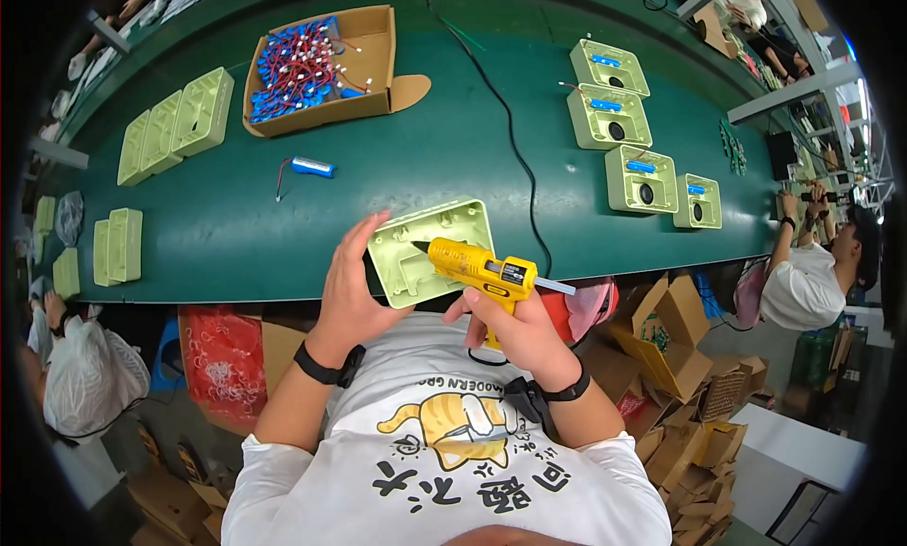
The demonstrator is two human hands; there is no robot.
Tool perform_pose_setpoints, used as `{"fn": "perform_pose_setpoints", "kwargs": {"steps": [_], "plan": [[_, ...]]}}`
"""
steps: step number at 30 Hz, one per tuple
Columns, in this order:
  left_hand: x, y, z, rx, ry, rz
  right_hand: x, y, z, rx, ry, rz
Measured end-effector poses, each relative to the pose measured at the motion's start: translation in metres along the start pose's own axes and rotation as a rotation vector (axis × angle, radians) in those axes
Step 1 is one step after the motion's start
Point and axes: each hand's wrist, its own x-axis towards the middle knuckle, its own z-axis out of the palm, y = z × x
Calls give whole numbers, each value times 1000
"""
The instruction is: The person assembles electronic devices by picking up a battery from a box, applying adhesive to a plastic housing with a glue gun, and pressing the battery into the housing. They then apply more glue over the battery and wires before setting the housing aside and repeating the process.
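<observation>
My left hand (348, 286) grips a pale green plastic housing (389, 272) by its left side, tilted at the table's front edge with its hollow inside showing. In my right hand (515, 331) is a yellow hot glue gun (477, 265), a glue stick jutting from its back end. The gun's dark nozzle points left into the housing; whether it touches the plastic I cannot tell. Beyond the housing lies a single blue battery (312, 167) with a red lead and white plug, apart from both hands.
A cardboard box (378, 64) of blue batteries stands at the back left. Pale green housings (203, 111) sit on the left; several at right (642, 179) hold blue batteries. A black cable (515, 135) crosses the green table (425, 159). A co-worker (808, 281) works at right.
</observation>
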Motion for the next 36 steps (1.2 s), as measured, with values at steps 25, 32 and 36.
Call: {"fn": "perform_pose_setpoints", "kwargs": {"steps": [25, 32, 36], "plan": [[3, -2, 3, 6, 47, 208, 0, -16, 7, -58, 59, -13], [4, -1, 3, 17, 43, 203, 2, -12, -1, -74, -17, 38], [2, -3, 4, 23, 59, 218, 3, -14, 0, -107, -14, 61]]}}
